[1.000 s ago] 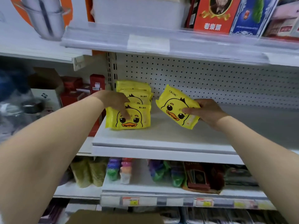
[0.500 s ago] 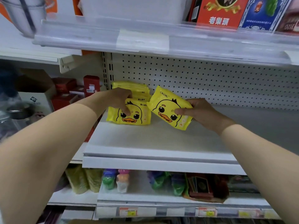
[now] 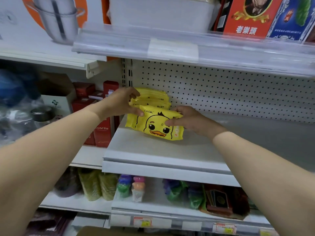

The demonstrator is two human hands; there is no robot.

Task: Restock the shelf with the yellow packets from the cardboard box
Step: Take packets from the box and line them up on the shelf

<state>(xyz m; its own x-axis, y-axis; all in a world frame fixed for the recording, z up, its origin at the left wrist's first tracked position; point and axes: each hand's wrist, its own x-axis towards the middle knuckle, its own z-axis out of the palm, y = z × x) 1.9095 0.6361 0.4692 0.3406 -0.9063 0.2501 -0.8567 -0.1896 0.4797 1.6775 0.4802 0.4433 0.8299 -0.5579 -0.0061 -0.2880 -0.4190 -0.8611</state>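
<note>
Above me: red carton, blue carton and white tub along the top shelf's front edge.
To my left: red boxes standing upright.
Below me: coloured bottles behind yellow price tags.

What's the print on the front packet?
Front packet: yellow, with a cartoon duck face, black eyes, orange beak. Clearest in the head view.

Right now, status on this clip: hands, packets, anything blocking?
Left hand grips packet stack at its left end. Right hand pinches front packet, set against the stack on shelf. No obstruction seen.
</note>
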